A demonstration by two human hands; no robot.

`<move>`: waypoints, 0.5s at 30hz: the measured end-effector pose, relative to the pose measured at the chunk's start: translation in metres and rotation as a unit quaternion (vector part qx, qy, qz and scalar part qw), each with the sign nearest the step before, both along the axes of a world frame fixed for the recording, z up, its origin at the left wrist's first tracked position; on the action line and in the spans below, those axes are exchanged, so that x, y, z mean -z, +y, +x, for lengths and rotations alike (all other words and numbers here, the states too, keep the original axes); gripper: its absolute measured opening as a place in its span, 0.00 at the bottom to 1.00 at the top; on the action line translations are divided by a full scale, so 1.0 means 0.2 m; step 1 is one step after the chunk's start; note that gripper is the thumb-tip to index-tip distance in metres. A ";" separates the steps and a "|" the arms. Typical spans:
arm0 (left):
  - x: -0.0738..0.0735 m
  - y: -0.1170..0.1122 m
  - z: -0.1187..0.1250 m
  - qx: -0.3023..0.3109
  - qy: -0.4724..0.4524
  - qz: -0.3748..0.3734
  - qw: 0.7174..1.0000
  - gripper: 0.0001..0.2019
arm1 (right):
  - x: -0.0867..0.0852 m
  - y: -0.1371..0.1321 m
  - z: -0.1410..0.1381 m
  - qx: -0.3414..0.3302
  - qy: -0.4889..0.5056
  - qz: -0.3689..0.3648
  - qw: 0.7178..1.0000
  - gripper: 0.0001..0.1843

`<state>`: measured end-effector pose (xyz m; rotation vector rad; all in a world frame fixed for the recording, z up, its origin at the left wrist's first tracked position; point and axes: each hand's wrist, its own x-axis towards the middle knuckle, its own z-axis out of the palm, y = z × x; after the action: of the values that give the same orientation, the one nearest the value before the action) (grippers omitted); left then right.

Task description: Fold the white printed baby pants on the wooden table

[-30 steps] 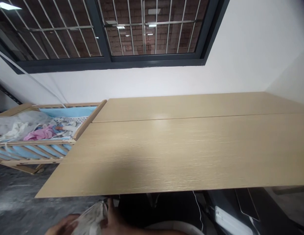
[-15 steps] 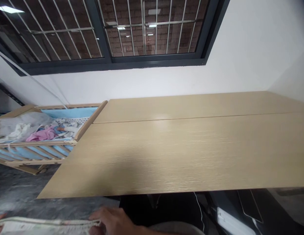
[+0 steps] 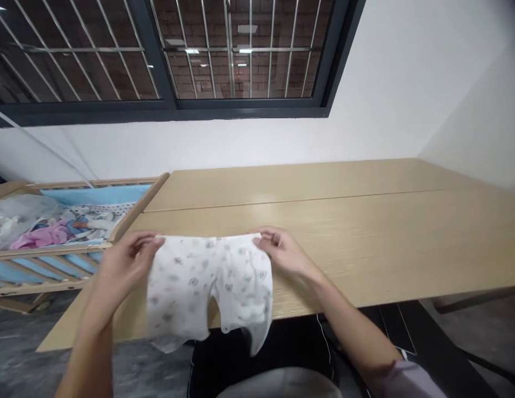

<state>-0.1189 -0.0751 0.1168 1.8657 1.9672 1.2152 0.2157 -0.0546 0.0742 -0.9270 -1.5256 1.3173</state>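
I hold up a small pair of white baby pants (image 3: 209,287) with a faint printed pattern, stretched by the waistband over the near edge of the wooden table (image 3: 365,237). My left hand (image 3: 126,265) pinches the waistband's left end. My right hand (image 3: 282,251) pinches the right end. The two legs hang down past the table's front edge.
A wooden crib (image 3: 53,243) with blue lining stands left of the table, holding a heap of baby clothes (image 3: 53,229), pink and white. A barred window (image 3: 166,55) fills the wall behind. A dark chair edge (image 3: 406,331) shows under the table at the right.
Both hands rose from below the table edge, bringing the garment up and spreading it out by its waistband over the table. The view shifted slightly right and down.
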 end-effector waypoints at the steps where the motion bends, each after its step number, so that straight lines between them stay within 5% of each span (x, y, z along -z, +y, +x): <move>1: 0.00 0.07 0.05 0.022 0.017 0.001 1.000 0.18 | 0.01 0.07 0.04 0.009 -0.016 0.012 1.000 0.18; 8: 0.15 0.58 0.22 0.145 0.137 -0.063 0.978 0.12 | 0.17 0.56 0.18 0.073 -0.168 0.057 0.982 0.14; 15: 0.35 0.91 0.34 0.090 0.190 -0.134 0.969 0.10 | 0.36 0.91 0.18 0.164 -0.305 0.067 0.936 0.09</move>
<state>-0.0505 0.1073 0.0470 2.1906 1.9558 0.5396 0.2525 0.1275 0.0023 -1.5175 -1.7849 0.6999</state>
